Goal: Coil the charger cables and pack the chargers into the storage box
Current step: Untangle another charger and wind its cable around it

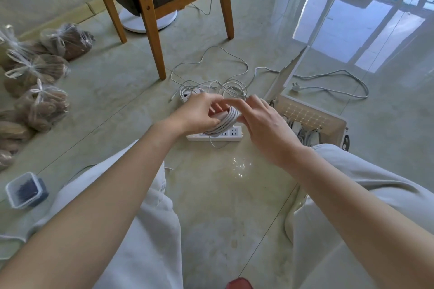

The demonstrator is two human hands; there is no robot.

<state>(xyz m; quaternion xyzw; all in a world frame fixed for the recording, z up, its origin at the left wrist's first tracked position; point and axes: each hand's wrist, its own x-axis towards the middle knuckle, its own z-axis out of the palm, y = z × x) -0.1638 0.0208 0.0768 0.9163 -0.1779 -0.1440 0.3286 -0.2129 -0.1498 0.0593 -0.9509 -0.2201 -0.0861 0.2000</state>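
Above the white power strip [236,135] on the glossy tiled floor, the left hand [199,114] gripped the coiled charger cable [226,120], fingers and thumb curled round the bundle. The right hand [264,124] hovered just beside it, index finger straight and laid over the top of the turns, the others loosely bent. Whether its thumb pinched the cord could not be told.

The coil was a tight oval of smooth, rubbery white cord, several turns lying side by side. A short free tail [215,144] hung below it in a slack loop. To finish well, that tail probably wanted winding on under light, even tension. The left thumb should pin the earlier turns so none sprang loose, and the end should be tucked in.

Beyond the hands lay the loose cables [211,82], thin and tangled, and a thicker cord ending in a plug [296,87]. Near the right hand stood the storage box [340,135], translucent pale plastic with a lattice of light on its inner wall and cords already inside. Its flat white lid [290,75] was tipped up behind it.
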